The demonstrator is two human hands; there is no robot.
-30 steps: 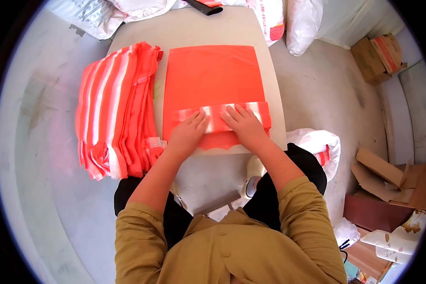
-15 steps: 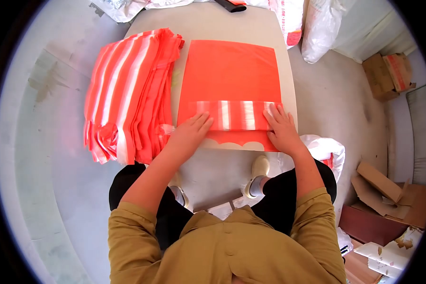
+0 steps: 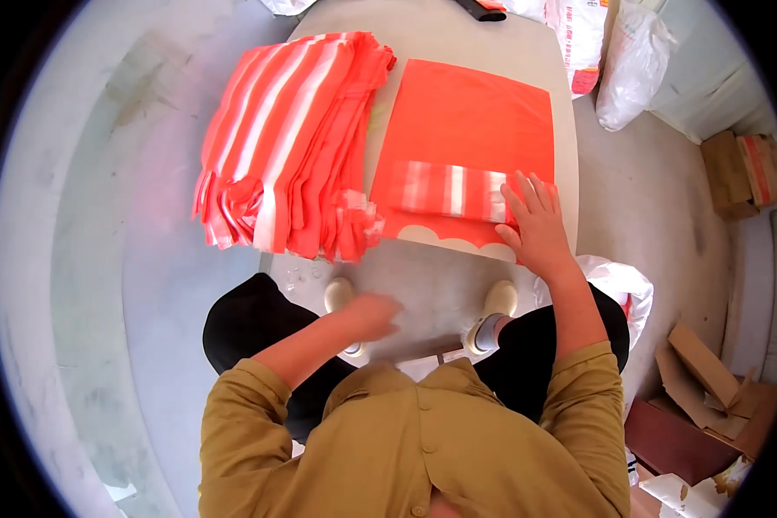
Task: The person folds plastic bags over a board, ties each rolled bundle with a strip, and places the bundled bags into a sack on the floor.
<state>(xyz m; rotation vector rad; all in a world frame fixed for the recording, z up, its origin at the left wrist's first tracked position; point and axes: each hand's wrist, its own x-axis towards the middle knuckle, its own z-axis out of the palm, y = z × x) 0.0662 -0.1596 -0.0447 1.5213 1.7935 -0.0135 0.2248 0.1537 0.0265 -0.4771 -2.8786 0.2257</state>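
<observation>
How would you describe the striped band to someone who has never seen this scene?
Start at the table, then the red sheet on its right half. Across the sheet's near part lies the band, the right hand at its right end. Unlike the bulky striped pile to the left, it is a narrow strip.

My red sheet (image 3: 479, 116) lies flat before me, scalloped along the near side, a red-and-white striped band (image 3: 456, 192) across its nearer part.

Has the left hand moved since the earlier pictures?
Yes. Judged against the table, the left hand has left the striped band and moved back past the table's near edge.
</observation>
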